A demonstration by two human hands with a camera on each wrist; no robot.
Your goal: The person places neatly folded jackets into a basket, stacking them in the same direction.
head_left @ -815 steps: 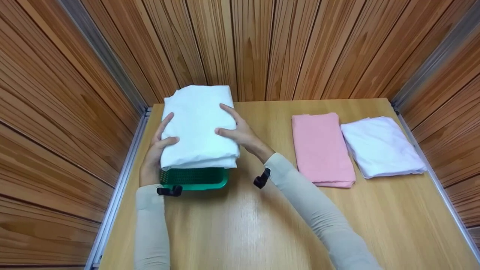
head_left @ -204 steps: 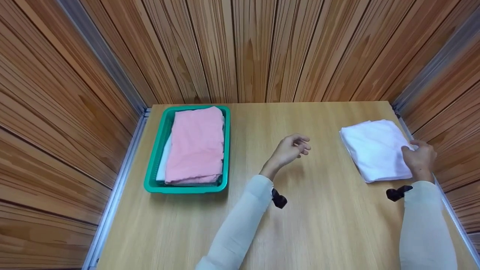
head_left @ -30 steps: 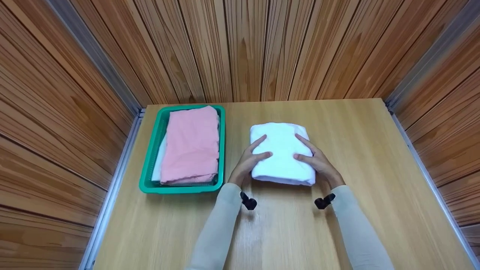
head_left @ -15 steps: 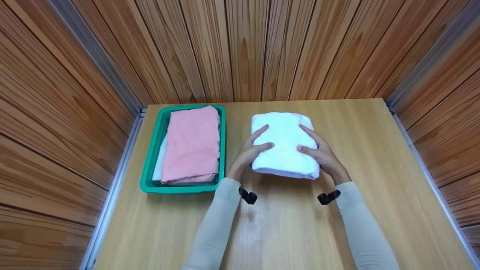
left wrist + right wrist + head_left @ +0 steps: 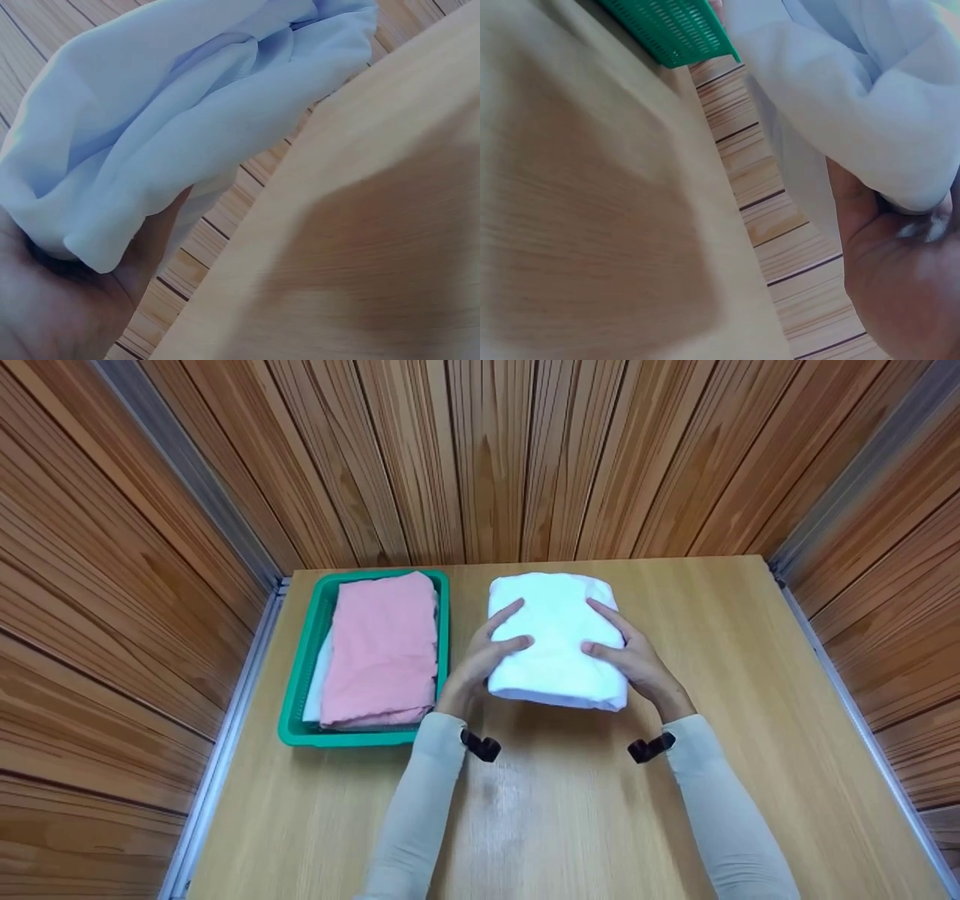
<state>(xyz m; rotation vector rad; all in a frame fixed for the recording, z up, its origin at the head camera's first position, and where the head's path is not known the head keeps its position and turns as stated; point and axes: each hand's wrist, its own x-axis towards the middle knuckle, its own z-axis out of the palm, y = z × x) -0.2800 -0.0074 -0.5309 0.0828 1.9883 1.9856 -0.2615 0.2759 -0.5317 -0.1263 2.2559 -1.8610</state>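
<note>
A folded white cloth (image 5: 557, 660) is held in the air over the middle of the table, gripped from both sides. My left hand (image 5: 484, 660) grips its left edge, thumb and a finger on top, the other fingers underneath. On the opposite edge my right hand (image 5: 637, 660) holds it the same way. In the left wrist view the cloth (image 5: 195, 127) shows its layered folds above the palm. The right wrist view shows the cloth (image 5: 870, 97) lifted off the tabletop, with the fingers beneath it.
Left of the hands stands a green basket (image 5: 292, 690). In it a folded pink cloth (image 5: 382, 649) lies on top of a white cloth (image 5: 319, 682). Wood-panelled walls (image 5: 487, 457) enclose the table (image 5: 555, 810) at the back and sides.
The pink cloth has gone into the basket on top of the white one. The other white cloth has come from the right side to the middle; in the last second both hands have raised it.
</note>
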